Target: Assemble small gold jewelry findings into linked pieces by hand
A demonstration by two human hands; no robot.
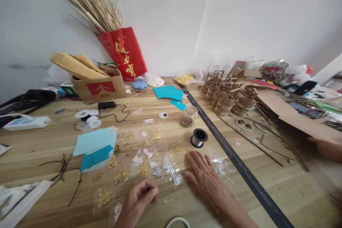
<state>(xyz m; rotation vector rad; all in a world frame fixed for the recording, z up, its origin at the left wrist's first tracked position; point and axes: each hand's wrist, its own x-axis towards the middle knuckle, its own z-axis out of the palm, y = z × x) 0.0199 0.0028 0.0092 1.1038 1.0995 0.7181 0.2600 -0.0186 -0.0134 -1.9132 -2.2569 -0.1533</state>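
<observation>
My left hand (143, 196) is closed, thumb against curled fingers, just above the front of the table; whatever it pinches, if anything, is hidden. My right hand (201, 171) lies flat with fingers stretched out, pressed on the tabletop beside some gold rings (187, 148). Between the hands is a small bag of silver rings (176, 178). Little clear bags of silver findings (167, 163) and gold findings (121, 175) spread to the left. A few tiny silver pieces (168, 201) lie between my wrists. Right of my right hand is another bag of clear pieces (220, 165).
A black wire spool (199, 138) and a jar of beads (187, 121) stand ahead. Small woven baskets (229, 94) cluster behind a black strip (229, 149). Another person's hand (326, 148) touches cardboard (301, 112) at right. Blue sheets (96, 142) lie left.
</observation>
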